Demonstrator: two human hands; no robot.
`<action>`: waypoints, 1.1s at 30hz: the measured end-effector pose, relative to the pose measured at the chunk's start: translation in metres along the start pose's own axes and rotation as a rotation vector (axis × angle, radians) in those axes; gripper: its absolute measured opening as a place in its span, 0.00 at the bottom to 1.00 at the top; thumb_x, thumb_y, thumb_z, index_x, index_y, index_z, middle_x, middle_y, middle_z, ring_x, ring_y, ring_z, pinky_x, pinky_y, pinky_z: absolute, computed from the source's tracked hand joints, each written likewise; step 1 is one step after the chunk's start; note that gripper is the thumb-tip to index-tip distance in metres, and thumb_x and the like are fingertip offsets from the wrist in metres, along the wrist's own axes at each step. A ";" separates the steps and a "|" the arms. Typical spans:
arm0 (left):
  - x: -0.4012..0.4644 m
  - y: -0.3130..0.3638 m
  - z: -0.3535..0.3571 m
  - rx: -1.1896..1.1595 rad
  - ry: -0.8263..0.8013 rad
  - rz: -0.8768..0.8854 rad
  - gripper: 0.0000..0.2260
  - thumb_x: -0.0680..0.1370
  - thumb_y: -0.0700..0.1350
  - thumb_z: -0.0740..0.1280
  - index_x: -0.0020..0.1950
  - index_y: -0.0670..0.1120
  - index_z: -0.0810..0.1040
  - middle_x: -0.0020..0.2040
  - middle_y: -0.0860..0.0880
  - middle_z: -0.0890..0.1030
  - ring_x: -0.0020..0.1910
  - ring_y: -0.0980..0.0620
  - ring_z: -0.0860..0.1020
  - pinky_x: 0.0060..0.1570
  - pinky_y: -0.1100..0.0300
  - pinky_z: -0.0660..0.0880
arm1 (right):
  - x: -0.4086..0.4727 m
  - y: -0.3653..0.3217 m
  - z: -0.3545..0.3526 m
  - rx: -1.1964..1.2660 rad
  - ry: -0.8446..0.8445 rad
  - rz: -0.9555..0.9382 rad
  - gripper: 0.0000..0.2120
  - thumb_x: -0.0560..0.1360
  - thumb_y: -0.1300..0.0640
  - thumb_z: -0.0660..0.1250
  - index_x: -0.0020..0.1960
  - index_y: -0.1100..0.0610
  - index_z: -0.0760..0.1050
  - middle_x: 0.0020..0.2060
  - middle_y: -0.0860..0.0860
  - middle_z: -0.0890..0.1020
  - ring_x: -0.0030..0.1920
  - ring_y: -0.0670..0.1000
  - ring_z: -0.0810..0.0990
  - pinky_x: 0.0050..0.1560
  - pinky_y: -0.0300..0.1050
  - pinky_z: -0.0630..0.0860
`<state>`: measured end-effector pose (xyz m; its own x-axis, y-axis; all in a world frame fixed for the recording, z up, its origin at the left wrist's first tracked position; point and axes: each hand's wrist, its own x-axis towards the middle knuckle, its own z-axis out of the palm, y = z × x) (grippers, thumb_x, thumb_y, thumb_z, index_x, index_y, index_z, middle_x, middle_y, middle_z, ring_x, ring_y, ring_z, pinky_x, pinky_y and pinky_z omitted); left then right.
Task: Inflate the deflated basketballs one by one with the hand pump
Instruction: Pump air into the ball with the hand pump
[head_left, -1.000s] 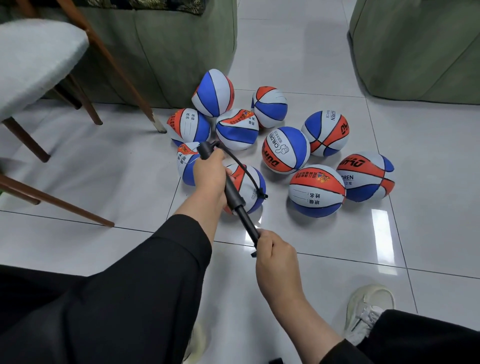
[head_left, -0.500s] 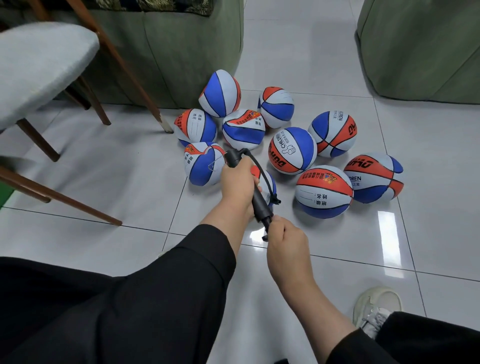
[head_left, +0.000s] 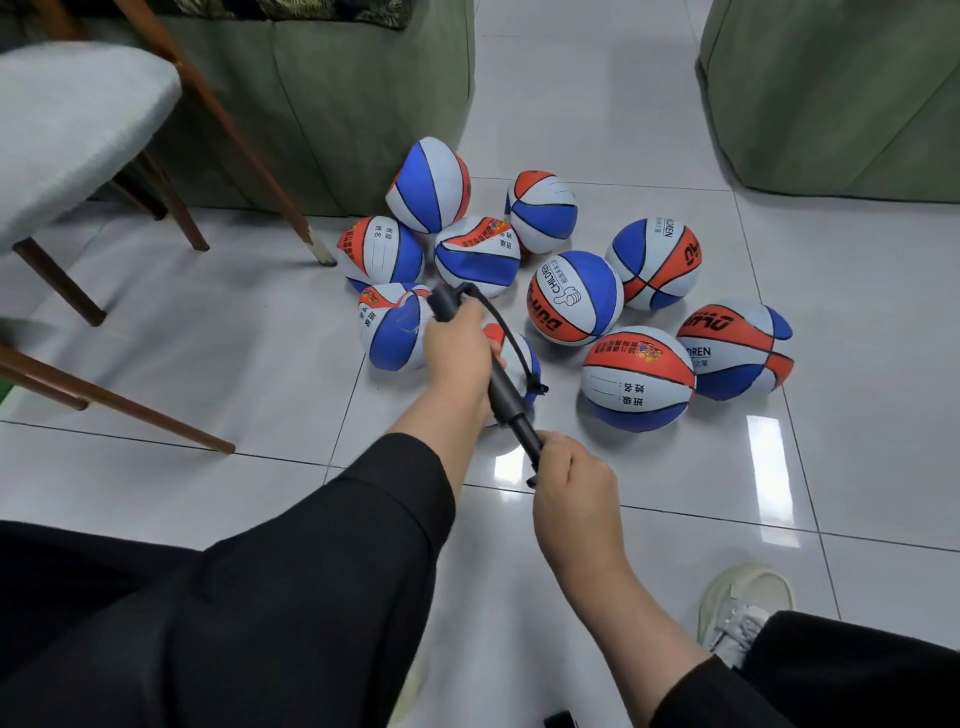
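While both hands hold the pump, this is what shows:

Left hand (head_left: 460, 358): its fingers are curled tight around the fat black barrel of the hand pump (head_left: 501, 387).

Right hand (head_left: 571, 480): it makes a fist around the pump's handle, at the near end of the thin rod (only a little bit of rod shows between handle and barrel).

Hose (head_left: 511, 338): a thin black tube loops out from the pump's far tip, just past the left fingers, and bends down to the ball under them.

Ball being pumped (head_left: 522, 364): it sits right under the left hand, mostly hidden by the hand and pump.

Other basketballs (head_left: 574, 296): eight more red, white and blue balls lie bunched on the floor around and beyond the left fingers, many touching, some dented and saggy.

Floor (head_left: 857, 322): shiny pale tiles.

Chair (head_left: 78, 114): grey seat, brown legs, far off to the left of the hands.

Sofa (head_left: 337, 104): green, behind the balls.

Shoe (head_left: 743, 603): pale, close behind the right hand.
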<state>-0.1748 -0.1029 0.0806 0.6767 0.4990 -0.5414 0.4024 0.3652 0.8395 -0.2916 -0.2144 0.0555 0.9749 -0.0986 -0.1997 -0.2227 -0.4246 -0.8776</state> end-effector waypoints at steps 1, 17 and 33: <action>-0.004 -0.006 0.002 -0.010 -0.004 -0.006 0.04 0.80 0.45 0.65 0.52 0.45 0.74 0.33 0.47 0.74 0.27 0.52 0.72 0.25 0.64 0.73 | 0.002 -0.003 0.000 -0.016 -0.006 -0.008 0.19 0.73 0.52 0.48 0.41 0.61 0.73 0.31 0.54 0.74 0.40 0.62 0.74 0.41 0.59 0.73; 0.030 0.019 -0.023 0.002 0.022 0.032 0.12 0.78 0.47 0.68 0.60 0.45 0.76 0.28 0.50 0.74 0.26 0.53 0.72 0.30 0.60 0.74 | -0.028 0.013 0.004 0.010 -0.125 0.061 0.17 0.81 0.55 0.52 0.45 0.52 0.79 0.33 0.51 0.80 0.38 0.42 0.79 0.38 0.47 0.73; -0.005 -0.014 0.001 0.009 -0.027 0.011 0.05 0.80 0.44 0.65 0.52 0.44 0.74 0.29 0.47 0.74 0.23 0.52 0.71 0.28 0.61 0.74 | 0.006 -0.001 0.010 0.027 -0.029 0.040 0.14 0.73 0.49 0.49 0.33 0.52 0.66 0.29 0.46 0.78 0.39 0.55 0.78 0.39 0.53 0.72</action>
<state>-0.1833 -0.1109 0.0720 0.6974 0.4814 -0.5309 0.4004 0.3526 0.8458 -0.2856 -0.2057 0.0509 0.9649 -0.0892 -0.2471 -0.2620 -0.3960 -0.8801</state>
